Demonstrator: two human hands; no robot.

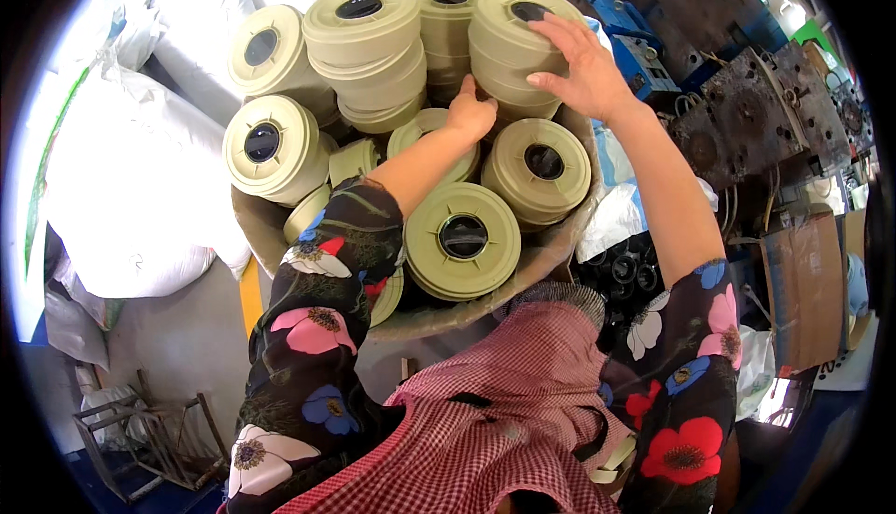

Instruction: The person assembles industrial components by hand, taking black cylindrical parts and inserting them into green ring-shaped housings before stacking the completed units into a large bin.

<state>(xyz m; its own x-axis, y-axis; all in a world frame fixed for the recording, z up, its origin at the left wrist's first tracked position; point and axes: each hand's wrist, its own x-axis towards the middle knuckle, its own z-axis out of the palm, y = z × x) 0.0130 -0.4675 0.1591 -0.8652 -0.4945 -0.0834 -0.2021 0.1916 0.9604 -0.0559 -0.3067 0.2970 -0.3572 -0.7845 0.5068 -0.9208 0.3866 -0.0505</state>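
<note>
A large open carton in front of me is packed with round beige plastic pieces with dark round centres, many of them stacked. My right hand lies open against a tall stack at the far right, fingers spread over its top edge and thumb on its side. At the lower left of that stack is my left hand, its index finger stretched out and its other fingers partly hidden. Below the hands are a beige round piece and another one nearer to me. A further stack stands left of my left hand.
Bulging white sacks lie on the left. A metal frame stands on the floor at the lower left. On the right are dark metal blocks, blue equipment, a brown cardboard box and black round parts beside the carton.
</note>
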